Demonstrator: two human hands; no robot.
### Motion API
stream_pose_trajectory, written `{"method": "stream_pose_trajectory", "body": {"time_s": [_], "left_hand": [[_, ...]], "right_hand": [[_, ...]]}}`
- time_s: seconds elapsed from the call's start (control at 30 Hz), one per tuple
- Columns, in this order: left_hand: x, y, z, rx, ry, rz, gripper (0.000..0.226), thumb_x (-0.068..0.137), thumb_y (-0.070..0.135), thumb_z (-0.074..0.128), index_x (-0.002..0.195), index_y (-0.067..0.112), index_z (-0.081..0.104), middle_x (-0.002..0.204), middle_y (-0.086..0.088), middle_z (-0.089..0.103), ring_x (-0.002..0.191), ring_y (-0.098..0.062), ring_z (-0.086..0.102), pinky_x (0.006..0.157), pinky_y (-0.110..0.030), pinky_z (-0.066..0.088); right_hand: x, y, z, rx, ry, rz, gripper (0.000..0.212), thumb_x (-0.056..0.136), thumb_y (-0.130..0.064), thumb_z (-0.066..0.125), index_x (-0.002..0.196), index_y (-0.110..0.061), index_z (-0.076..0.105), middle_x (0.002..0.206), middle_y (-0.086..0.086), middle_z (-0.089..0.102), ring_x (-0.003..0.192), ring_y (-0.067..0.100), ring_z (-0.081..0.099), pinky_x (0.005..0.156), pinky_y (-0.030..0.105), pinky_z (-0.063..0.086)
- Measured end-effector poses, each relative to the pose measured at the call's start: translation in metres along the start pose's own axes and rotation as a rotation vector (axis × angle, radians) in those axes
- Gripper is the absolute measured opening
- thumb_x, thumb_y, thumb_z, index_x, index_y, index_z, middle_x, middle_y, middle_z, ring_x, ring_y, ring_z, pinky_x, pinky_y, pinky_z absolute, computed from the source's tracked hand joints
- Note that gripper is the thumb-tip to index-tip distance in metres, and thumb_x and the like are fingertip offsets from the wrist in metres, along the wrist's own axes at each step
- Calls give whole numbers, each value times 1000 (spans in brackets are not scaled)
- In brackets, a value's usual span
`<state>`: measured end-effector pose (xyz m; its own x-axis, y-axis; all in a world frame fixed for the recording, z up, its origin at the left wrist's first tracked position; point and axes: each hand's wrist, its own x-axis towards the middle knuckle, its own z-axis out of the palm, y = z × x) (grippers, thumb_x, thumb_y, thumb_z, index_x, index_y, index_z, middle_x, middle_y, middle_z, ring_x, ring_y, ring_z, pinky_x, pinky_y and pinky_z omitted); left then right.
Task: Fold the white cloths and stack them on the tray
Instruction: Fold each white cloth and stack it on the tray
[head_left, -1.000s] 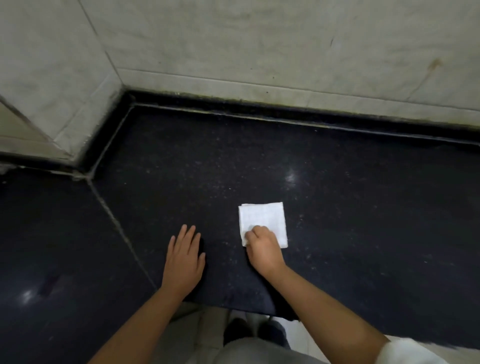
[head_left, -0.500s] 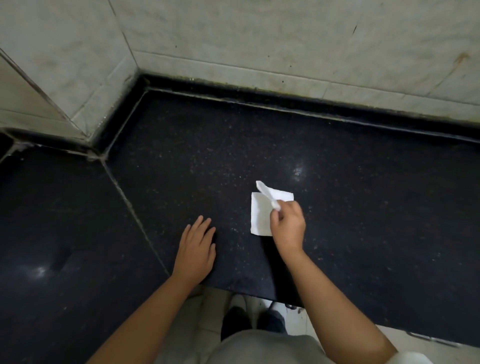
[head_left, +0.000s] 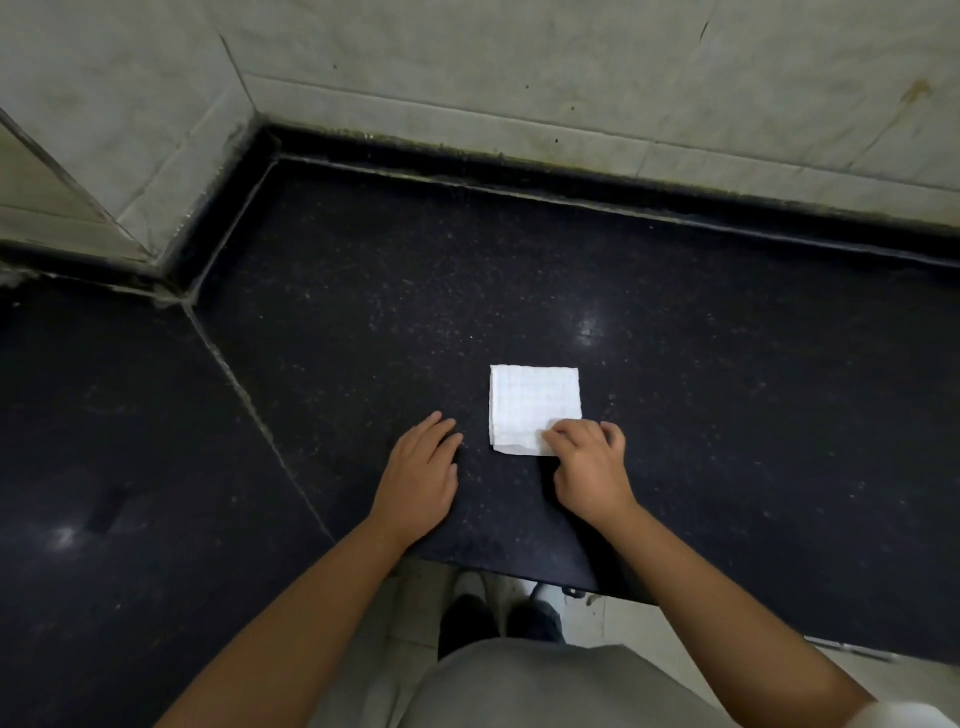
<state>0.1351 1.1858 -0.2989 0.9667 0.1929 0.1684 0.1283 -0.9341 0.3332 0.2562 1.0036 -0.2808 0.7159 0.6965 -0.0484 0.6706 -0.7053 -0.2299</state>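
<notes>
A small white cloth (head_left: 532, 402), folded into a square, lies flat on the black stone counter (head_left: 363, 322). My right hand (head_left: 589, 467) rests at the cloth's near right corner, with its fingertips pinching that corner. My left hand (head_left: 421, 475) lies flat on the counter, palm down, fingers together, a short gap to the left of the cloth and not touching it. No tray is in view.
The counter meets pale tiled walls (head_left: 571, 78) at the back and at the left corner. A seam (head_left: 249, 400) runs across the stone on the left. The counter's near edge (head_left: 519, 566) is just behind my wrists, with my feet and the floor below.
Half a second ago my right hand held a flap of the cloth lifted up. The flap is now down, the cloth lies flat and square, and my left hand has stayed put.
</notes>
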Motion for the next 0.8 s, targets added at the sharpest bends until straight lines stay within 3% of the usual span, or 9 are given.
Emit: {"method": "stream_pose_trajectory", "body": {"time_s": [0.1,0.17,0.23,0.3,0.4,0.5,0.63,0.7,0.8], "left_hand": [[20,18,6,-22,-67,79,40,78,23,41,96,4,71,102,-9,71,101,-25,66,81,-38,56],[32,32,10,-29,-116,100,36,75,26,50,97,7,71,101,-6,71,96,-24,69,81,-35,55],[43,42,15,-11,-212,89,41,80,26,59,114,4,63,119,-10,64,115,-28,60,98,-39,46],[48,46,23,57,-288,33,52,86,34,60,128,5,52,136,-9,50,131,-25,43,112,-39,29],[52,51,29,169,-250,127,52,54,45,84,93,13,72,97,-2,70,96,-18,67,87,-35,53],[57,56,40,174,-169,217,37,49,31,87,79,16,72,82,2,70,80,-16,69,78,-35,56],[65,88,45,126,-39,393,10,71,16,58,76,18,67,73,4,67,68,-16,67,86,-32,44],[72,119,49,30,-15,492,16,77,17,43,85,17,57,73,1,65,64,-19,63,79,-29,36],[83,189,51,-10,-5,632,13,82,20,42,90,17,51,73,-1,64,61,-20,58,66,-25,35]], "right_hand": [[1,13,-2,-57,-41,-14,53,37,6,78,86,-14,72,89,5,71,80,27,69,72,45,51],[3,17,-4,-68,-63,-51,45,44,2,78,85,-15,72,88,4,72,77,25,69,67,40,53],[6,19,-5,-44,-14,-83,26,61,-4,61,82,-13,73,84,4,72,72,24,69,65,35,54],[8,21,-6,-19,3,-98,35,67,-11,40,78,-11,73,77,3,71,65,22,68,61,30,54],[6,25,-13,42,30,-72,33,66,-7,43,80,-9,72,73,4,72,61,22,68,57,29,55],[-9,33,-21,167,142,-17,27,69,-12,52,87,-7,71,75,5,73,63,24,68,57,35,55],[-47,56,-46,185,235,51,35,72,-21,41,84,-11,72,71,1,71,62,23,65,55,33,51],[-73,80,-60,193,270,117,34,73,-21,40,82,-12,71,69,1,69,63,26,63,54,33,46],[-125,130,-84,206,305,267,36,75,-23,35,83,-12,69,74,3,70,69,31,61,63,32,37]]}}
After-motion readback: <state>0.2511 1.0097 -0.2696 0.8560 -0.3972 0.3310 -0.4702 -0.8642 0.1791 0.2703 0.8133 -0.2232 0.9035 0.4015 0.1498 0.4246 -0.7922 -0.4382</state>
